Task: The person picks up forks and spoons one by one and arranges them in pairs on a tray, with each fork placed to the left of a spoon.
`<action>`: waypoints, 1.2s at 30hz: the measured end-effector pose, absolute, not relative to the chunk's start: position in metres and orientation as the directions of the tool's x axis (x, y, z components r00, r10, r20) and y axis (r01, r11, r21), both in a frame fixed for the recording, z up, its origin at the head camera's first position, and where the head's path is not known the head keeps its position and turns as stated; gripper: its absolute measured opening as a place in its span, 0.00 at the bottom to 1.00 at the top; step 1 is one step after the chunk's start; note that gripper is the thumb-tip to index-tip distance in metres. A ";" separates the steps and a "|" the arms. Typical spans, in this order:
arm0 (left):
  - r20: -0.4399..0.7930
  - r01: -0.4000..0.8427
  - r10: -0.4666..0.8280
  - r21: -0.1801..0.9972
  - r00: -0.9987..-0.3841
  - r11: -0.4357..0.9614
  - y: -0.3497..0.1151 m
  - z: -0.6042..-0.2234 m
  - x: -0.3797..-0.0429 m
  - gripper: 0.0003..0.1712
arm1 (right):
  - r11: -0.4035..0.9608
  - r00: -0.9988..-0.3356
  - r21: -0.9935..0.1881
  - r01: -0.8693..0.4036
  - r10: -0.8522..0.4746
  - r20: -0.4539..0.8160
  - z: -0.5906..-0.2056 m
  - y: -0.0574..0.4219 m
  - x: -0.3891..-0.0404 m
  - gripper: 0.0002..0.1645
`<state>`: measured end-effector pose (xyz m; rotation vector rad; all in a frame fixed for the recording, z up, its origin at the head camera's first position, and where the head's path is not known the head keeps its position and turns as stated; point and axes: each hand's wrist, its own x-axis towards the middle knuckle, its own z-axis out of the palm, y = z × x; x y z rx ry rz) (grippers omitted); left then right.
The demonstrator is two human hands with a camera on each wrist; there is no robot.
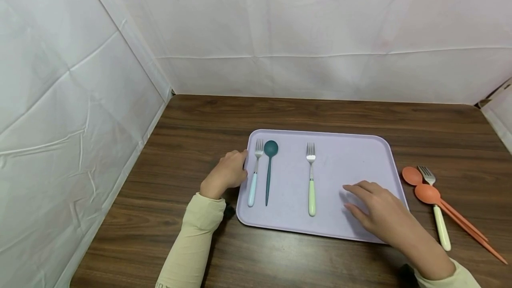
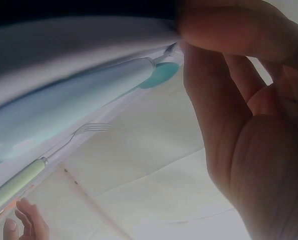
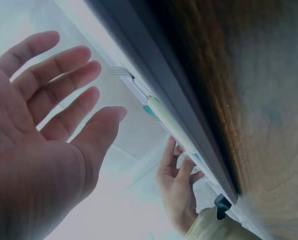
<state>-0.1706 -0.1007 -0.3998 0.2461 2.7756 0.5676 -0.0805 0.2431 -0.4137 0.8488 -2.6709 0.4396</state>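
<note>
My left hand (image 1: pixel 226 173) is at the left edge of a pale lilac tray (image 1: pixel 340 150), its finger and thumb pinching the rim; the left wrist view shows the curled fingers (image 2: pixel 214 95) close up. Beside that hand on the tray lie a fork with a light blue handle (image 1: pixel 253 189) and a dark teal spoon (image 1: pixel 270 148). A fork with a green handle (image 1: pixel 311 197) lies near the tray's middle. My right hand (image 1: pixel 378 210) hovers over the tray's right part, fingers spread and holding nothing, as the right wrist view also shows.
Right of the tray, two orange spoons (image 1: pixel 427 194) lie crossed over a fork with a pale yellow-green handle (image 1: pixel 441 228). The dark wooden table (image 1: pixel 192 132) is bordered by white cloth walls (image 1: pixel 300 26) at the back and left.
</note>
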 end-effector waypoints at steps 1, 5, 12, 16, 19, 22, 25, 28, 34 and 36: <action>-0.255 0.106 0.224 0.405 -0.941 0.908 -0.101 -0.400 -0.171 0.33 | 0.779 -0.778 -0.194 -0.597 -0.503 0.376 -0.414 0.244 -0.080 0.25; -0.261 0.106 0.223 0.398 -0.939 0.911 -0.100 -0.400 -0.171 0.33 | 0.778 -0.778 -0.199 -0.595 -0.497 0.384 -0.413 0.246 -0.079 0.25; -0.255 0.105 0.220 0.401 -0.942 0.910 -0.101 -0.401 -0.171 0.33 | 0.806 -0.814 -0.215 -0.552 -0.465 0.350 -0.410 0.251 -0.078 0.25; -0.253 0.109 0.225 0.400 -0.941 0.910 -0.101 -0.401 -0.171 0.33 | 0.821 -0.827 -0.216 -0.529 -0.441 0.348 -0.410 0.255 -0.075 0.25; -0.247 0.115 0.227 0.399 -0.942 0.910 -0.101 -0.401 -0.171 0.33 | 0.827 -0.831 -0.215 -0.519 -0.431 0.351 -0.411 0.259 -0.074 0.25; -0.243 0.118 0.230 0.401 -0.942 0.909 -0.101 -0.402 -0.172 0.33 | 0.834 -0.839 -0.219 -0.507 -0.418 0.348 -0.411 0.263 -0.072 0.25; -0.245 0.117 0.230 0.403 -0.942 0.908 -0.101 -0.402 -0.172 0.33 | 0.836 -0.844 -0.230 -0.499 -0.409 0.346 -0.411 0.267 -0.070 0.25; -0.248 0.112 0.226 0.402 -0.942 0.909 -0.101 -0.402 -0.172 0.33 | 0.838 -0.846 -0.234 -0.494 -0.401 0.352 -0.412 0.271 -0.069 0.25; -0.252 0.104 0.218 0.400 -0.943 0.911 -0.101 -0.401 -0.171 0.33 | 0.845 -0.851 -0.235 -0.481 -0.385 0.358 -0.413 0.277 -0.068 0.25; -0.255 0.101 0.217 0.399 -0.942 0.911 -0.101 -0.401 -0.171 0.33 | 0.850 -0.851 -0.228 -0.475 -0.379 0.363 -0.413 0.279 -0.068 0.25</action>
